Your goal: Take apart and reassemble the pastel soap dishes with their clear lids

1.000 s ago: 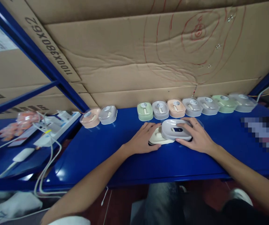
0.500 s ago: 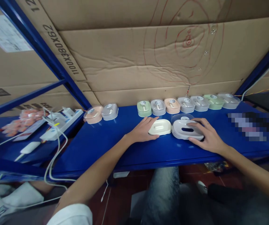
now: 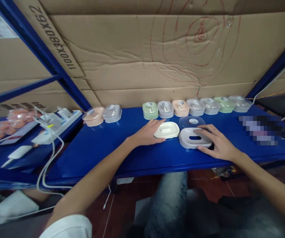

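1. Where the blue shelf [image 3: 137,155] comes closest to the camera, the right hand [image 3: 218,143] lies flat, fingers spread and loose, draped over the right end of a grey soap-dish base [image 3: 193,138] that sits on the shelf; it rests on the base without gripping it.
2. Just left of that, the left hand [image 3: 148,132] lies palm down with fingers slack, its fingertips touching the left edge of a cream inner tray [image 3: 166,130], which lies flat just beside the grey base.
3. Right behind the grey base lies a clear lid [image 3: 191,121] with a round sticker.
4. Farther back, a row of closed soap boxes [image 3: 197,105] in green, grey and peach lines the cardboard wall [image 3: 137,59].
5. Two more boxes [image 3: 102,114] sit apart to the left.
6. White cables [image 3: 50,145] hang at the far left.
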Motion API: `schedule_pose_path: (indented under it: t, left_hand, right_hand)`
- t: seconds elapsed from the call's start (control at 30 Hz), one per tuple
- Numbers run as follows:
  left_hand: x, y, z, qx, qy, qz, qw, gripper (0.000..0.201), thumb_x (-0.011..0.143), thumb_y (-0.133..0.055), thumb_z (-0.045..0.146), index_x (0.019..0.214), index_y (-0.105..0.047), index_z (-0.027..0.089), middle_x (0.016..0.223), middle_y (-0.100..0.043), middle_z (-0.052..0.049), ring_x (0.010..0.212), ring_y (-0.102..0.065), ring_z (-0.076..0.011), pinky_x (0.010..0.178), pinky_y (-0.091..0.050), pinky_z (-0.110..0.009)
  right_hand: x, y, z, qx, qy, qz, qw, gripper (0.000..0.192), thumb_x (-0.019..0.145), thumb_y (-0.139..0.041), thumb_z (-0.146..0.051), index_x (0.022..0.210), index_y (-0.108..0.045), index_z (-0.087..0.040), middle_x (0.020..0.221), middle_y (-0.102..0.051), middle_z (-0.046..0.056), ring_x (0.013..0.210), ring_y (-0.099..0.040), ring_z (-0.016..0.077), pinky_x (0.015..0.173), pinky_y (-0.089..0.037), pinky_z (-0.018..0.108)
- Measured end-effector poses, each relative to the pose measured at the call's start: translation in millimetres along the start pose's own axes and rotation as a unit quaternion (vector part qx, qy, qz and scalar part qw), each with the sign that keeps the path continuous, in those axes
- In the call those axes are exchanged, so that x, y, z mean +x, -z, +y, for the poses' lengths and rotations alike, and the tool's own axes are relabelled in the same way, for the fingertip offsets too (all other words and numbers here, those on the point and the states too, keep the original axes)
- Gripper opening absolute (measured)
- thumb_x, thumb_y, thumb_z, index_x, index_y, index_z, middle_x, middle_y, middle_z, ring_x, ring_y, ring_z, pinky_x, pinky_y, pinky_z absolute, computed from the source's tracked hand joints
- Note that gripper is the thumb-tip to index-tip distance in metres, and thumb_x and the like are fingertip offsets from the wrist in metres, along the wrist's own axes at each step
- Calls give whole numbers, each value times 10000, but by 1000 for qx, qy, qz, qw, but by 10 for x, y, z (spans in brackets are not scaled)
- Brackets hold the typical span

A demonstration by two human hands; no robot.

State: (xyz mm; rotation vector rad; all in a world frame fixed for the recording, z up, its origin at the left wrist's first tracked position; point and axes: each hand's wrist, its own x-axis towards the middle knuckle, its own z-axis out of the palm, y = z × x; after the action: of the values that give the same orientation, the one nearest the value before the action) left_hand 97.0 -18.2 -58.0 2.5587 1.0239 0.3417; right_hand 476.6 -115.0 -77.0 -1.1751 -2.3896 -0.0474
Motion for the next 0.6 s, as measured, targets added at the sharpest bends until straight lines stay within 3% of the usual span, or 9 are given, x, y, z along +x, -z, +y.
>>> schedule_pose_path:
  t: [0.23, 0.6]
  left_hand:
    - [-1, 23, -84, 11, -23, 12, 1000, 995, 941, -715, 664, 1724, -352, 169, 1721, -447, -223, 1618, -375, -453, 1340, -316, -617]
    - [-37, 125, -165, 9, -29, 29, 999, 1016, 870, -820, 650, 1708, -390, 269, 1737, -461, -162, 1629, -384, -449, 1336, -313, -655]
  right_hand:
    - [27, -15, 12, -16, -10, -4, 1000, 602, 996, -713, -537, 1528, -600, -279, 1613, -536, 194, 1441, -565, 464, 1200, -469, 710]
    - [7, -77, 50, -8, -22, -4, 1000, 676, 960, -751, -535, 1566, -569, -295, 1606, -546, 181, 1455, -569, 459, 1215, -478, 703]
